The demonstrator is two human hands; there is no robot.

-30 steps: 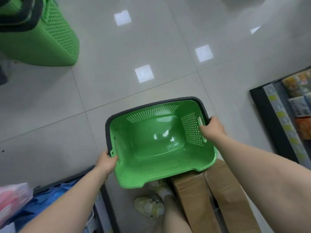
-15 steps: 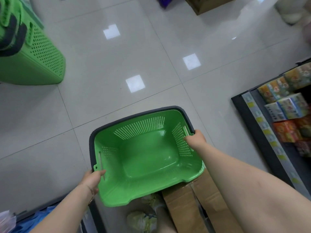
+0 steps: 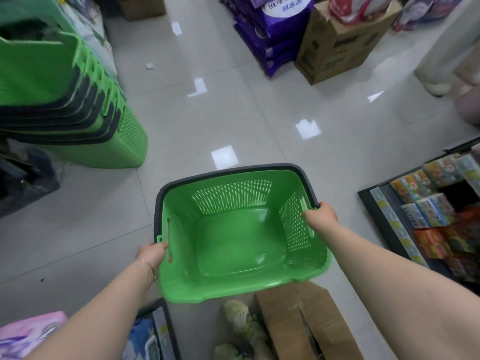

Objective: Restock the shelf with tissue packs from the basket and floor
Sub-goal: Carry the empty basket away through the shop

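Left hand (image 3: 153, 253) and right hand (image 3: 321, 213) are each gripping a side rim, carrying the empty green basket (image 3: 233, 245) level, likely toward the far-left basket stack (image 3: 78, 120).

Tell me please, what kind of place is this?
Most likely a shop aisle: a stack of green shopping baskets, a shelf of boxed goods with price labels, and cardboard cartons standing on the tiled floor.

A tall stack of nested green baskets (image 3: 78, 120) stands at the left on the glossy tiled floor (image 3: 207, 120), an upright brown carton (image 3: 335, 45) rises beside purple bags (image 3: 262, 40) ahead, and an opened cardboard box (image 3: 293, 320) lies beside pale shoes (image 3: 239, 320).
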